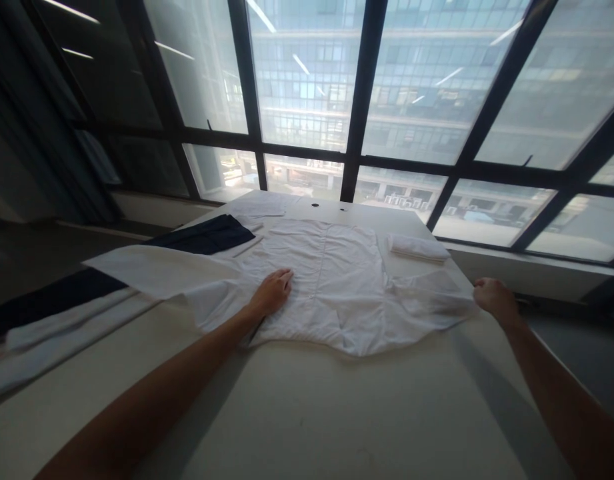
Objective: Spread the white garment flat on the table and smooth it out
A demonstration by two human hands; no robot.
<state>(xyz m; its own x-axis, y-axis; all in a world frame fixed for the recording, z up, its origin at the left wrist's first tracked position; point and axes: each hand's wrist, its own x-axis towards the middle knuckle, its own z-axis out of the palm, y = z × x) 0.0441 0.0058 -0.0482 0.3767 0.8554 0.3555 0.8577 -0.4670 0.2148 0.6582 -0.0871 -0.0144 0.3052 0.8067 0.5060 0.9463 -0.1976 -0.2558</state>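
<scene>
One white bench (307,413) carried a white shirt (347,287), spread mid-bench, long axis left-right, centre seam (320,267) running away from the person. Dark cloth (214,235) lay to its left, partly under it; folded white cloth (417,247) near the far right. Key relation: shirt body sat between both hands, nearer the left. Left hand (273,292) rested palm-down on it, no grasp visible; right hand (495,299) was clenched on the right sleeve's end.

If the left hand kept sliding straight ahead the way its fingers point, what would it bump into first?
Probably just more of the white garment: the left hand lies on it, pointing toward the line down its middle. Exact finger direction is hard to judge.
</scene>
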